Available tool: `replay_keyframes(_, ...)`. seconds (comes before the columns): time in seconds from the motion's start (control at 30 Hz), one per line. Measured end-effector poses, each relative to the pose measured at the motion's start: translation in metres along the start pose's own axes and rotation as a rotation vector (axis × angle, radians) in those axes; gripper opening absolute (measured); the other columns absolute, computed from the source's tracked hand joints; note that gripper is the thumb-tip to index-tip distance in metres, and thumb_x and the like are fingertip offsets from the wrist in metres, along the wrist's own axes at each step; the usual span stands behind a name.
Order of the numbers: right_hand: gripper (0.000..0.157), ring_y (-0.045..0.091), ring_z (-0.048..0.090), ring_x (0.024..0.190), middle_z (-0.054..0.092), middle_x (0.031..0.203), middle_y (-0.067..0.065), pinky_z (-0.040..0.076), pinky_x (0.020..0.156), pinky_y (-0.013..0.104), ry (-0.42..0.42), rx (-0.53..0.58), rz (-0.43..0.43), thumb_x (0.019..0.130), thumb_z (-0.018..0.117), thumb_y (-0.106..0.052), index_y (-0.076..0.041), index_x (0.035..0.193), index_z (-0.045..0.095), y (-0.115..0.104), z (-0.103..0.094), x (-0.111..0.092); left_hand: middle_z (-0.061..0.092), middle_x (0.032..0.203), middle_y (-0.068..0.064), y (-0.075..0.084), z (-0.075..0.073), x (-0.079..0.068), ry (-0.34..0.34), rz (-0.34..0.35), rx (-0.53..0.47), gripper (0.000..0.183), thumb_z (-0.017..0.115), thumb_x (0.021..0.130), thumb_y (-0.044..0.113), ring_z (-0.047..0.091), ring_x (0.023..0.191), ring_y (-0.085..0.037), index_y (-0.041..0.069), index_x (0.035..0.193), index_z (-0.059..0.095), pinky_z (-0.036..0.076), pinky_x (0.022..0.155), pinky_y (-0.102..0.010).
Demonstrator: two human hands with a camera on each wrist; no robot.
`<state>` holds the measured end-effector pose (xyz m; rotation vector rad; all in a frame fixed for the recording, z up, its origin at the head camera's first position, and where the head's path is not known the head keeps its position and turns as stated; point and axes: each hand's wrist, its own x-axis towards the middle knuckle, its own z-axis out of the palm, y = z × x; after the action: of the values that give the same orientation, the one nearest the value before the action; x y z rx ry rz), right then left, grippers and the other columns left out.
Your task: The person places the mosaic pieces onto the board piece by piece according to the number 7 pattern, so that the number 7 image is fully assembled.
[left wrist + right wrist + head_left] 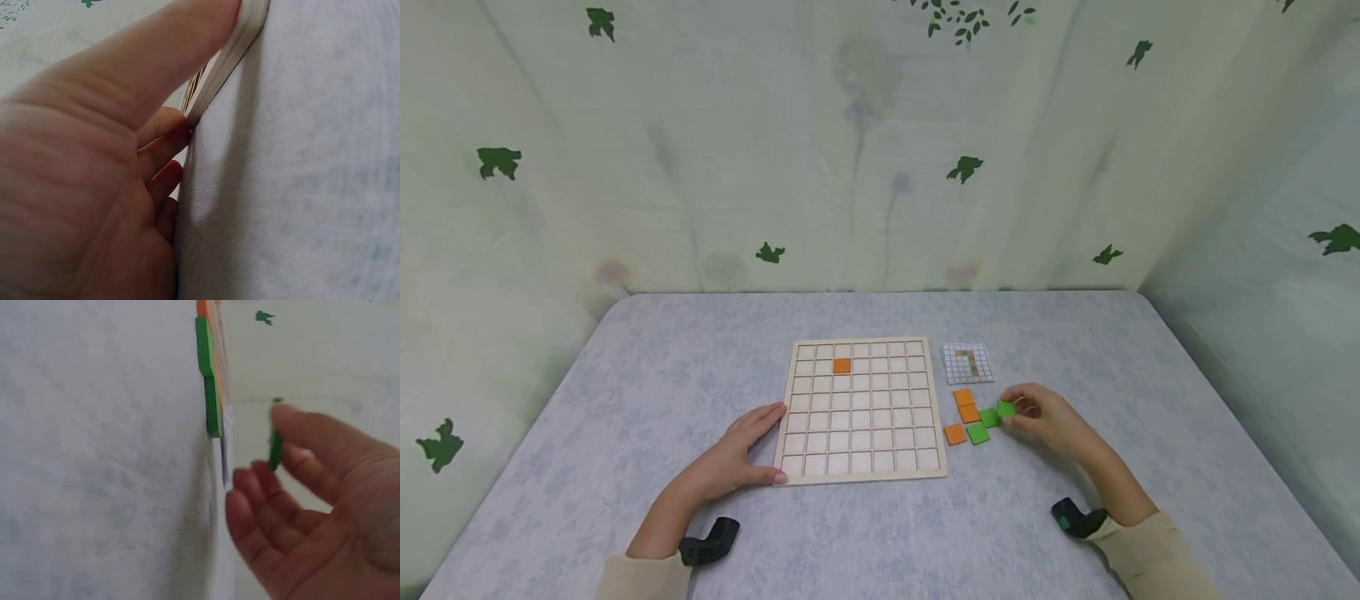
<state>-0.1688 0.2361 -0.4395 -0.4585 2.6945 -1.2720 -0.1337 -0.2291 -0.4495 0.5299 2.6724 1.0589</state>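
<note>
A wooden grid board [862, 481] lies on the table, with one orange square tile [842, 366] in a cell of its upper part. My left hand [730, 457] rests at the board's left edge, thumb at the near corner and fingers further up the side. In the right wrist view, my right hand [312, 506] pinches a green square tile [275, 440] between thumb and fingers, raised off the table. Just left of that hand lie two more green tiles [977, 432] and several orange tiles [955, 434], right of the board.
A small pattern card [968, 363] printed with a grid and coloured squares lies right of the board's upper corner. The grey table [865, 542] ends at a pale curtain [820, 167] behind and at the sides. Each wrist wears a black device [710, 542].
</note>
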Motion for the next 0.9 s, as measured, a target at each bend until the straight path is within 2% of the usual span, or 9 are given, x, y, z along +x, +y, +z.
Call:
replay_keyframes(0.3,0.031,0.018,0.052,0.087,0.056,0.106,0.006,0.045,0.075,0.036,0.011,-0.018,-0.135,0.085,0.063,-0.013,-0.004,0.114,0.057,-0.039,0.004,0.027,0.021,0.144,-0.017,0.000,0.000,0.000,0.000,-0.004,0.002,0.102,0.074,0.064,0.049,0.012,0.130,-0.038,0.006,0.142,0.025,0.018,0.097,-0.060)
replay_keyframes(0.47,0.033,0.018,0.052,0.088,0.056,0.108,0.006,0.045,0.077,0.037,0.010,0.036,-0.248,0.085,0.062,-0.017,-0.005,0.115,0.059,-0.065,0.012,0.052,0.021,0.144,-0.017,-0.001,-0.001,0.000,0.002,0.001,0.000,0.102,0.074,0.064,0.049,0.012,0.131,-0.038,0.006,0.142,0.025,0.018,0.097,-0.059)
replay_keyframes(0.6,0.034,0.017,0.052,0.089,0.056,0.107,0.004,0.046,0.077,0.033,0.022,0.078,-0.311,0.086,0.061,-0.020,-0.004,0.116,0.059,-0.081,0.027,0.076,0.021,0.144,-0.017,-0.001,-0.001,0.000,-0.001,-0.001,0.001,0.102,0.074,0.064,0.049,0.012,0.131,-0.037,0.007,0.142,0.025,0.018,0.097,-0.059)
replay_keyframes(0.7,0.035,0.016,0.054,0.090,0.057,0.108,0.004,0.046,0.079,0.030,0.036,0.105,-0.312,0.085,0.062,-0.019,-0.005,0.117,0.059,-0.089,0.043,0.094,0.021,0.144,-0.017,-0.002,-0.001,0.000,-0.001,0.003,0.001,0.102,0.074,0.064,0.050,0.012,0.131,-0.037,0.007,0.142,0.025,0.018,0.097,-0.059)
replay_keyframes(0.9,0.035,0.016,0.056,0.092,0.058,0.105,0.005,0.046,0.079,0.026,0.043,0.127,-0.244,0.083,0.065,-0.017,-0.004,0.115,0.059,-0.099,0.078,0.123,0.021,0.144,-0.017,-0.003,-0.001,0.000,0.008,0.015,0.004,0.101,0.074,0.064,0.049,0.013,0.130,-0.038,0.006,0.142,0.026,0.019,0.097,-0.058)
